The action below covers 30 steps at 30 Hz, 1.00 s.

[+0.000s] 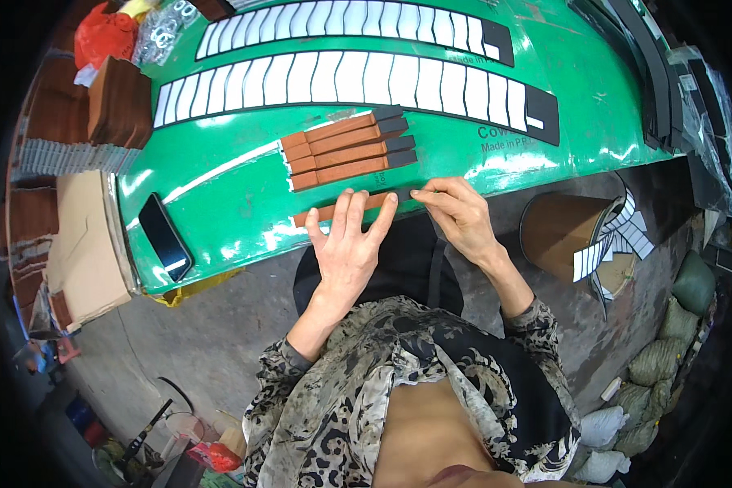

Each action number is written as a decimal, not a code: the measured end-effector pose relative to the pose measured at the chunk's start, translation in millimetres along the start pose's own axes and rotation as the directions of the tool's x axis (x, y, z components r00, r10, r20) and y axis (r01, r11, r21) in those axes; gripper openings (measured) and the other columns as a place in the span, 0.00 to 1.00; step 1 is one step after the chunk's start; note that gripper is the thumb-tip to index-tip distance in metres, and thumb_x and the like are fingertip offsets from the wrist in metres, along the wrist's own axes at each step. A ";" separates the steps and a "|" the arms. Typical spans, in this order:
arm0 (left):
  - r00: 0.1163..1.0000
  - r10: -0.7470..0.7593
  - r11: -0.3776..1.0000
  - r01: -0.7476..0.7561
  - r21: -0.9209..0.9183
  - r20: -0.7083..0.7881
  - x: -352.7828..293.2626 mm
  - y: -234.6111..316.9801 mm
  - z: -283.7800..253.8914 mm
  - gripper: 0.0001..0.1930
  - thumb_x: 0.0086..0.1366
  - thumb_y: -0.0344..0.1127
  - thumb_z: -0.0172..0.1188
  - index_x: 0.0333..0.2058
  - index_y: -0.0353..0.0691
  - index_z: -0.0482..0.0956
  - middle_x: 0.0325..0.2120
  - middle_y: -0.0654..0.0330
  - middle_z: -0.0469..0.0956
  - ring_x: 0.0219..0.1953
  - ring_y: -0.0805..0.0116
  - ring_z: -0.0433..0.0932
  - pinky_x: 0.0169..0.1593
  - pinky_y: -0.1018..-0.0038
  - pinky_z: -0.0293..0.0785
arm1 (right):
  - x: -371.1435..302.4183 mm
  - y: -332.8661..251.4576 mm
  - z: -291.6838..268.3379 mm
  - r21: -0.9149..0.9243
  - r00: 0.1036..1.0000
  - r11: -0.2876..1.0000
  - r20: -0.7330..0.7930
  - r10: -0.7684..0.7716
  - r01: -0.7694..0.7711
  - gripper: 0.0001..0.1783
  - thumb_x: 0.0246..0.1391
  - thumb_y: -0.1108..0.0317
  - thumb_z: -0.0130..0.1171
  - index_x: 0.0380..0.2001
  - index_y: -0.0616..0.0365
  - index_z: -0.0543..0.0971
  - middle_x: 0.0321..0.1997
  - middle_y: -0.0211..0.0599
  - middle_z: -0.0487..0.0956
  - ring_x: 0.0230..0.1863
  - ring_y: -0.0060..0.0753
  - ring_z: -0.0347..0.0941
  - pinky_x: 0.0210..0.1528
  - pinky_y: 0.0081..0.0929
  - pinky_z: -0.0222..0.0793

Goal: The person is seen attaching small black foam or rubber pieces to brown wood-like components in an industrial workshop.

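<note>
While the left hand (350, 244) lies spread over a brown strip (325, 214), the right hand (464, 218) meets the strip's dark right end at the fingertips. Left fingers: open and fanned, tips down on the strip or at its edge; no grip around it. Right fingers: bent, thumb and forefinger drawn near each other at the dark end; whether they pinch it, cannot tell.

Strip position: near edge of the green table (228, 183), in front of the person, slightly tilted, right end farther from the body.

Just beyond it, 4 similar strips (337, 153) lie side by side as a group, dark ends to the right. Farther back, 2 long black sheets (542, 106) carry rows of white pieces (325, 77) with wavy edges.

Left on the table: dark phone (165, 236), near the table edge, well apart from the hands. Beyond the phone: stacked brown pieces (122, 102), a red bag (106, 39) and a clear bag of rings (164, 34).

Right, below table level: brown bin (557, 228), with white strips (590, 259) hanging over its rim. Farther right, filled sacks (655, 362) line the floor.
</note>
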<state>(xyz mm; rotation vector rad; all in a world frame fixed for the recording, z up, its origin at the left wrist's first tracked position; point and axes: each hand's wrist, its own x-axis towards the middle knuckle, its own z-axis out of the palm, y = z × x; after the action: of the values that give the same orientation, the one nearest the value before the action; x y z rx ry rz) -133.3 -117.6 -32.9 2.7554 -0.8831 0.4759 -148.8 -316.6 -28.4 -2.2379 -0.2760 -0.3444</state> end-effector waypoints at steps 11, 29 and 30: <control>0.999 0.022 0.996 -0.026 -0.089 -0.037 7.7 -15.0 -27.0 0.25 0.48 0.30 0.64 0.48 0.48 0.75 0.48 0.54 0.70 0.54 0.56 0.69 0.58 0.47 0.48 | 10.7 5.9 -28.7 0.011 0.975 0.983 -0.126 0.186 -0.186 0.12 0.47 0.78 0.60 0.38 0.57 0.80 0.36 0.37 0.77 0.33 0.36 0.73 0.34 0.28 0.69; 0.966 -0.252 0.846 0.193 -0.497 -0.055 -8.7 -73.4 -21.8 0.28 0.46 0.40 0.71 0.44 0.35 0.72 0.43 0.51 0.71 0.45 0.50 0.70 0.46 0.60 0.68 | 186.9 222.2 -124.4 -0.612 0.990 0.789 0.064 0.126 -0.060 0.13 0.43 0.70 0.63 0.36 0.58 0.77 0.38 0.43 0.78 0.40 0.50 0.74 0.40 0.38 0.70; 0.970 -0.235 0.836 0.168 -0.522 -0.064 -7.1 -75.7 -19.7 0.28 0.46 0.43 0.71 0.44 0.35 0.72 0.43 0.52 0.71 0.44 0.50 0.70 0.46 0.61 0.68 | 186.2 227.0 -134.8 -0.636 0.990 0.771 0.086 0.108 -0.029 0.13 0.43 0.70 0.62 0.36 0.58 0.77 0.38 0.43 0.78 0.40 0.49 0.74 0.40 0.39 0.70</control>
<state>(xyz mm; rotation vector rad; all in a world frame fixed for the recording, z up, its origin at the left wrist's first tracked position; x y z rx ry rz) -98.6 -47.6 -24.6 2.2607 -0.5714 0.3122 75.7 -548.2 -45.0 -2.9420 -0.1458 -0.2920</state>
